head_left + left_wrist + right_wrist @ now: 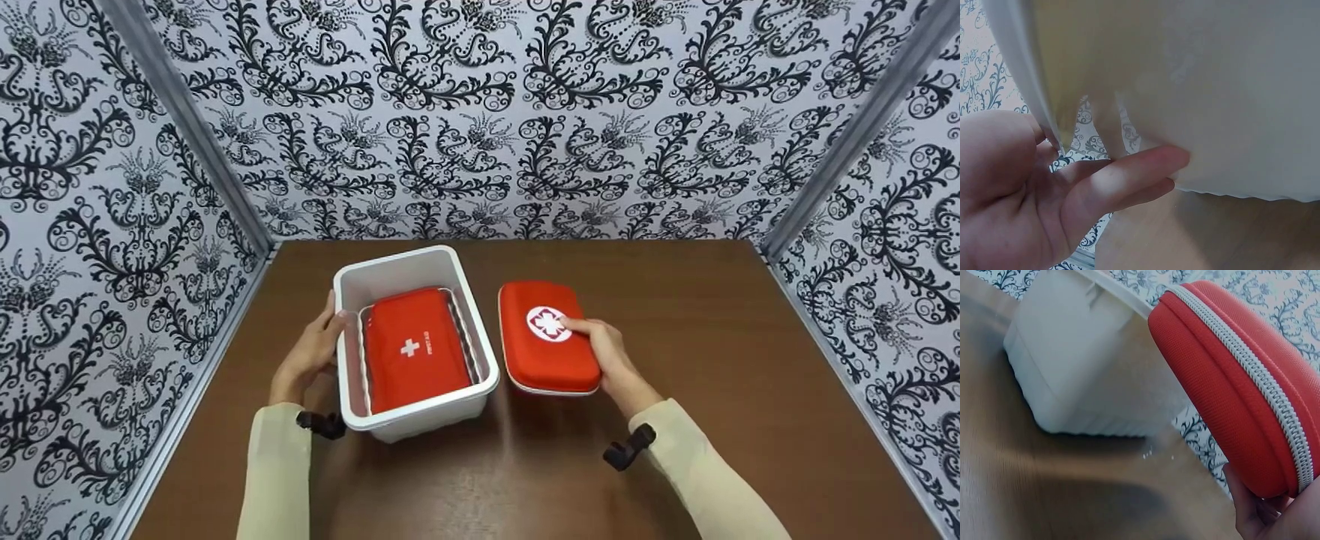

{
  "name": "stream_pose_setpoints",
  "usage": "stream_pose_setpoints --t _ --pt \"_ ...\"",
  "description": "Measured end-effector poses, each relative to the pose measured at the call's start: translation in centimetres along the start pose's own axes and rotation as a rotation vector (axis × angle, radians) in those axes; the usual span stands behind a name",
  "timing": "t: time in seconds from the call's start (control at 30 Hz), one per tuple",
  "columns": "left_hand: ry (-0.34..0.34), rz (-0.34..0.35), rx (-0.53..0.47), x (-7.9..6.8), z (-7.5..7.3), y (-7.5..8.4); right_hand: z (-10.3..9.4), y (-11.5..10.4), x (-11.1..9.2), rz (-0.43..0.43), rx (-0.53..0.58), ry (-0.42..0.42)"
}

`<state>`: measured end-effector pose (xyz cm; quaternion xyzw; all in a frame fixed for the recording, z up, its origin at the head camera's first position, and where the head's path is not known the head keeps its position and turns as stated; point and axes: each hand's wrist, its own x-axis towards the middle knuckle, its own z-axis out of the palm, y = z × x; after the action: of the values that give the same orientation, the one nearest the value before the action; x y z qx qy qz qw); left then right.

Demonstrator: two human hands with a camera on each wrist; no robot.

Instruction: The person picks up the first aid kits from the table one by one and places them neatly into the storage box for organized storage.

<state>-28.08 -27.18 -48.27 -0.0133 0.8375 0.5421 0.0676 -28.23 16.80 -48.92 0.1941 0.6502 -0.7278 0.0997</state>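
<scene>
A white plastic bin (416, 415) stands on the table, its upper part tilted in the head view. My left hand (311, 349) grips its left rim, thumb over the edge and fingers (1134, 174) along the outer wall. In the bin lies a red first-aid pouch (416, 375) with a white cross and lettering; pale wavy edges show on either side of it. To the bin's right, my right hand (609, 352) holds a red zippered first-aid case (536, 360) above the table. The thumb lies on top near its round white emblem; fingers reach under the case (1224, 399).
The brown wooden table (697, 330) reaches back to a wall with black-and-white scroll patterns (480, 135). Patterned side walls with grey corner strips rise at left and right. A black band (628, 448) sits on the right wrist, another (321, 425) on the left.
</scene>
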Motion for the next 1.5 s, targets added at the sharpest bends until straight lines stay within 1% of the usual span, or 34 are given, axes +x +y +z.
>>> stream_pose_setpoints --t 0.17,0.4,0.57,0.73,0.8,0.93,1.1,1.17,1.27,1.4,1.5 --pt "0.004 0.013 0.027 0.0 0.1 -0.1 0.9 -0.9 -0.6 -0.012 0.005 -0.015" --pt "-0.012 -0.059 -0.032 0.2 0.0 -0.2 2.6 -2.0 -1.2 -0.038 0.033 -0.068" --pt "0.003 -0.053 -0.031 0.2 0.1 -0.2 4.3 -2.5 -1.7 -0.047 0.027 -0.074" --pt "-0.005 -0.048 -0.028 0.0 0.1 -0.2 6.2 -2.9 -2.0 -0.069 -0.005 -0.056" --pt "-0.01 -0.051 -0.026 -0.1 0.0 -0.2 6.8 -3.2 -2.1 -0.081 -0.018 -0.066" --pt "-0.004 -0.051 -0.031 -0.1 -0.1 -0.1 8.1 -3.8 -2.4 -0.119 -0.066 -0.108" --pt "-0.002 -0.034 -0.019 0.0 -0.1 -0.1 9.5 -4.2 -2.7 -0.158 -0.137 -0.151" --pt "-0.003 -0.037 -0.021 0.1 -0.1 -0.2 10.1 -4.2 -2.7 -0.163 -0.149 -0.169" --pt "-0.024 -0.051 -0.039 0.0 -0.1 -0.2 11.0 -4.2 -2.8 -0.168 -0.159 -0.208" --pt "-0.038 -0.052 -0.035 0.0 0.1 -0.1 12.0 -4.3 -2.9 -0.162 -0.167 -0.255" --pt "-0.024 -0.051 -0.033 0.0 0.2 -0.1 12.6 -4.4 -2.8 -0.152 -0.173 -0.266"
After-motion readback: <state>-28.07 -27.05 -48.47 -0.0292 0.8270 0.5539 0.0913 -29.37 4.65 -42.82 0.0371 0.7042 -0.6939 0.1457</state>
